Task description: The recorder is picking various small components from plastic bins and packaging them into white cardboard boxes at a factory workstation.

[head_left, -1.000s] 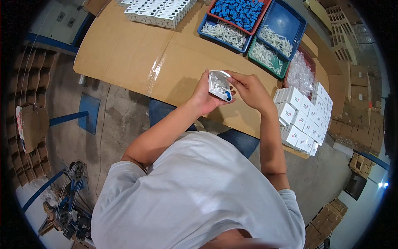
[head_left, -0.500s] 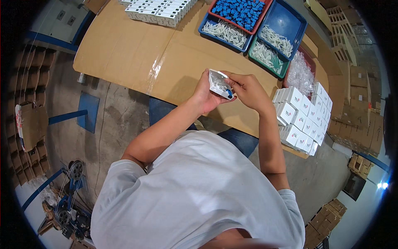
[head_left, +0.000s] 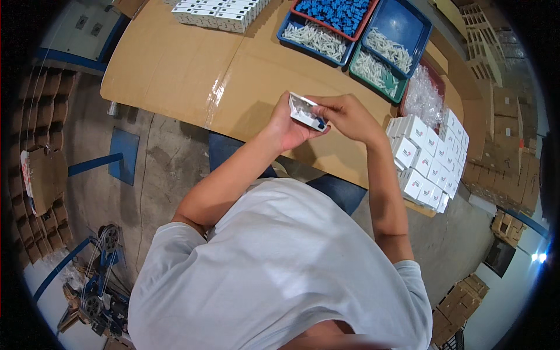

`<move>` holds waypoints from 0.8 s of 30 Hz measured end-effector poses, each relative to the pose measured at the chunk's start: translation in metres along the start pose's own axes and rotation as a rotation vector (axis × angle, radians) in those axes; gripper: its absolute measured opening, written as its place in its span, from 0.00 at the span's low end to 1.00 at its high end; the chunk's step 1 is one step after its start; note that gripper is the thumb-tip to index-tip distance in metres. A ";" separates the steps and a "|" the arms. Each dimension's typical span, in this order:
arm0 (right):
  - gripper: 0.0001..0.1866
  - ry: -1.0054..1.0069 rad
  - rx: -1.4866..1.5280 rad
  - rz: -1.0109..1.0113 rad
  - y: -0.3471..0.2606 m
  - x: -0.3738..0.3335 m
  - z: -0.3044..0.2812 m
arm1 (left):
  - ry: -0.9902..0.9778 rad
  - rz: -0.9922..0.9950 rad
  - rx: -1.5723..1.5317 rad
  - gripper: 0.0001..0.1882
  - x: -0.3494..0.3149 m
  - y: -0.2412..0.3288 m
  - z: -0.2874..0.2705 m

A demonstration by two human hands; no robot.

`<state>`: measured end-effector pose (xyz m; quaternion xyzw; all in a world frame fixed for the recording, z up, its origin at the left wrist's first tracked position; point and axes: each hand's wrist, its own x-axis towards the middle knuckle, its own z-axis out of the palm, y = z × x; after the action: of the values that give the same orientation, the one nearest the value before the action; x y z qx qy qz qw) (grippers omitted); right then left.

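Note:
A small white carton (head_left: pixel 306 120), its top open, lies tilted in my left hand (head_left: pixel 283 129), fingers and palm wrapped round its side and underside. Inside it are clear plastic and white pieces, with a small dark-blue piece (head_left: pixel 321 123) at the right corner. My right hand (head_left: pixel 352 116) reaches over from the right, its thumb and fingers bent together at the carton's opening. What those fingertips pinch, if anything, is hidden. Both hands are above the near part of the brown table (head_left: pixel 169 81).
Trays stand at the back: a red tray of blue parts (head_left: pixel 335 13), a blue tray of white sticks (head_left: pixel 315 42), a green tray (head_left: pixel 376 76) and another blue tray (head_left: pixel 402 26). Clear plastic bags (head_left: pixel 424 96) and stacked white cartons (head_left: pixel 429 154) are at right, more cartons (head_left: pixel 219 14) far left.
Both hands and the carton have shifted slightly left and away from me. The carton has tipped a little, and my right fingers sit farther into its opening.

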<state>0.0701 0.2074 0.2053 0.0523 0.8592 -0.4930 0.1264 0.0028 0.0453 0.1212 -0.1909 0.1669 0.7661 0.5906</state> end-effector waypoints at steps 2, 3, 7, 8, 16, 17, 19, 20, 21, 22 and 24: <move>0.16 -0.042 0.045 -0.022 0.012 0.008 -0.005 | -0.023 -0.014 -0.032 0.38 0.001 0.006 -0.002; 0.16 -0.042 0.057 -0.006 0.016 0.011 -0.006 | -0.054 -0.016 -0.065 0.38 0.001 0.008 -0.004; 0.16 -0.078 0.004 -0.026 0.015 0.022 -0.020 | -0.089 -0.049 -0.072 0.36 0.001 0.014 0.002; 0.16 -0.085 0.028 -0.029 0.015 0.022 -0.019 | -0.039 -0.019 -0.041 0.35 -0.002 0.011 0.007; 0.16 -0.133 -0.008 0.019 -0.001 0.022 -0.018 | -0.067 -0.037 -0.059 0.29 -0.005 0.010 0.005; 0.16 -0.127 -0.010 0.000 0.002 0.022 -0.017 | -0.050 -0.026 -0.050 0.29 -0.006 0.009 0.006; 0.16 -0.123 -0.012 -0.020 -0.001 0.023 -0.017 | -0.057 -0.023 -0.056 0.29 -0.006 0.010 0.004; 0.16 -0.139 -0.026 -0.009 -0.003 0.022 -0.018 | -0.065 -0.019 -0.062 0.29 -0.007 0.010 0.004; 0.17 -0.154 -0.040 0.003 -0.006 0.022 -0.019 | -0.065 -0.019 -0.061 0.29 -0.007 0.010 0.006; 0.17 -0.154 -0.040 0.002 -0.004 0.022 -0.017 | -0.053 -0.004 -0.053 0.30 -0.008 0.010 0.009; 0.16 -0.105 -0.056 -0.053 0.000 0.022 -0.012 | -0.041 0.013 -0.046 0.30 -0.007 0.011 0.010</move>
<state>0.0473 0.2168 0.2049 0.0003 0.8659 -0.4742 0.1595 -0.0070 0.0415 0.1340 -0.1877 0.1384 0.7772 0.5845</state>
